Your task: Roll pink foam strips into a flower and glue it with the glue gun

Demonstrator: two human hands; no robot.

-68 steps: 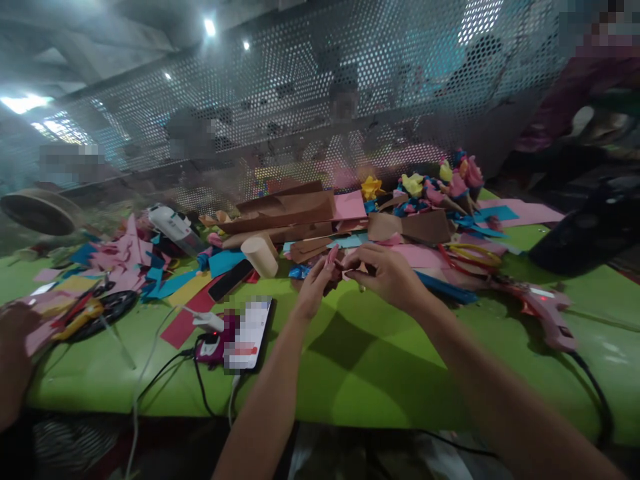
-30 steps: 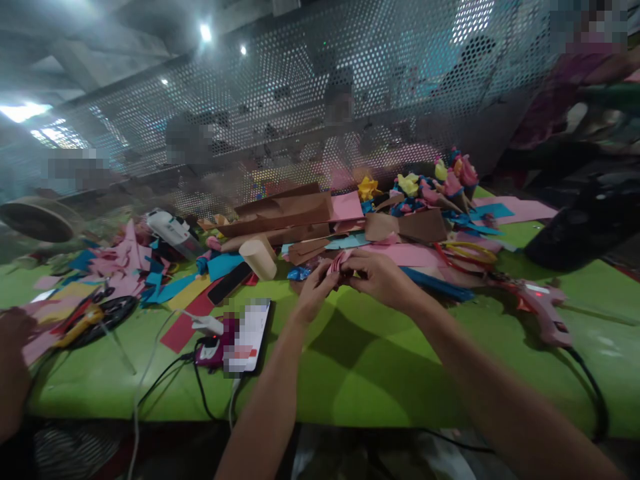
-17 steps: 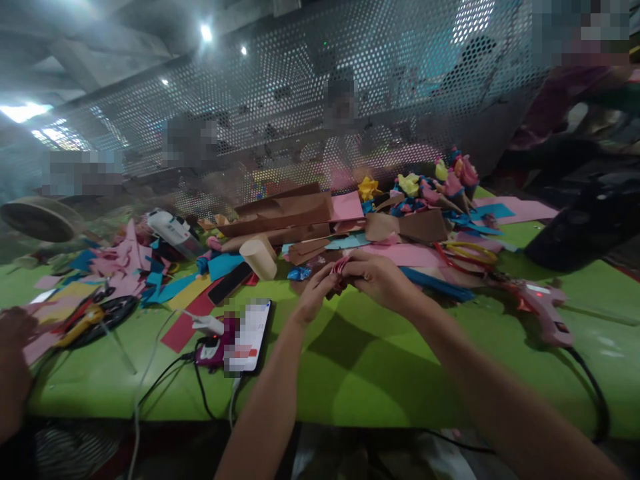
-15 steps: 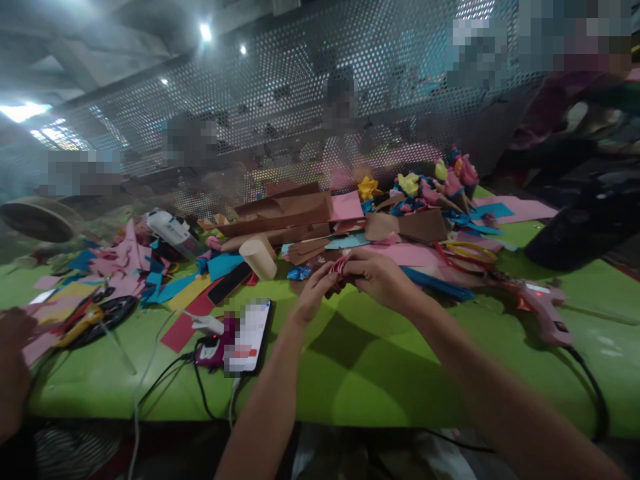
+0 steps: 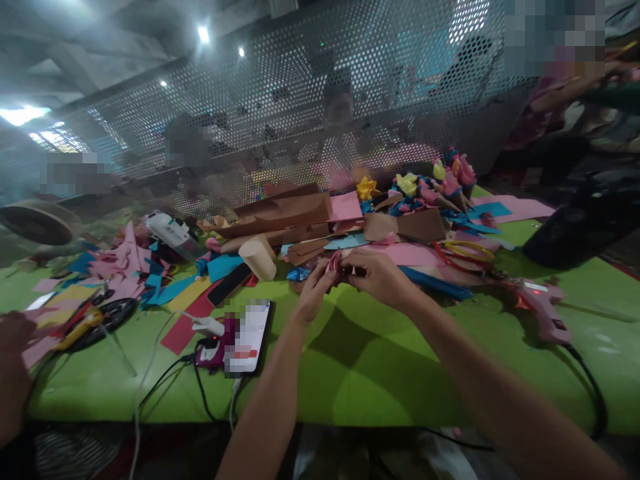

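Observation:
Above the green table, my left hand [image 5: 314, 292] is closed round a small piece of folded pink paper [image 5: 334, 261], its layers standing up between the fingers. My right hand [image 5: 376, 275] touches the same paper from the right, thumb and fingertips pinched together at its edge. Part of the paper is hidden by the fingers. Just behind my left hand lies a crumpled shiny blue wrapper [image 5: 299, 274]. Pink paper sheets [image 5: 417, 255] lie beyond my right hand.
A pink glue gun [image 5: 545, 310] with a lit red light lies right. A phone [image 5: 255, 337] and a purple power strip [image 5: 214, 353] with cables lie left. Paper flowers [image 5: 425, 190] and brown paper [image 5: 283, 212] stand at the back. Another person's hand [image 5: 14, 347] is far left.
My left hand has turned slightly, and the pink paper shows more upright between the fingers. My right fingers have shifted a little on its edge. At upper right, a person's arm is now stretched out.

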